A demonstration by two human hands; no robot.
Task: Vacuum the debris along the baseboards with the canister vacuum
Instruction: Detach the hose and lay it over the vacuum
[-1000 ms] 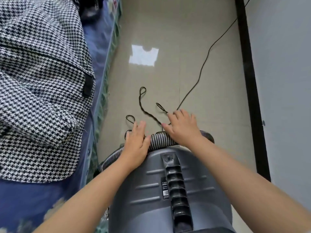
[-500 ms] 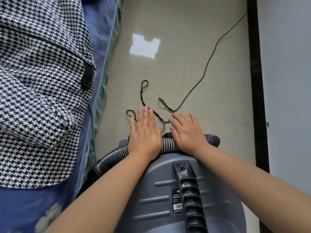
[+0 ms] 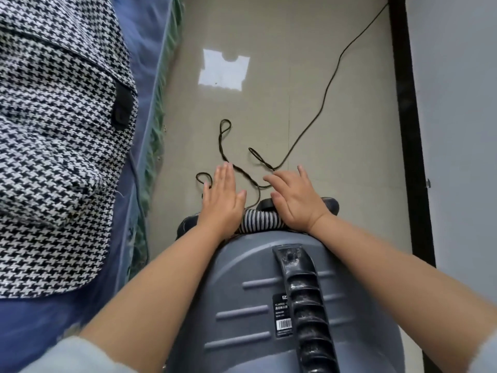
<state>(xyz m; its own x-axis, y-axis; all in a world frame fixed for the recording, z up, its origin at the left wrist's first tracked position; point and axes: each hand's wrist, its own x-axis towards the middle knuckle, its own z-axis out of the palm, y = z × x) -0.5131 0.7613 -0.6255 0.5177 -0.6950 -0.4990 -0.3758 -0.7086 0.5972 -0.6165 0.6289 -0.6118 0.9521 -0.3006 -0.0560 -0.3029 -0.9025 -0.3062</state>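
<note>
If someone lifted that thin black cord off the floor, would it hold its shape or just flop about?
Probably floppy: the cord lies in loose loops and curves on the floor, so it would likely sag. It looks thin, so probably light. The loops near the left hand and right hand might tangle or snag.

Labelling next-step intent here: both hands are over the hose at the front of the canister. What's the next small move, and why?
Probably curl both hands round the ribbed hose and lift it off the canister vacuum. The left hand and right hand lie flat with fingers straight, so no grip yet, and the power cord lies looped on the floor just ahead.
</note>
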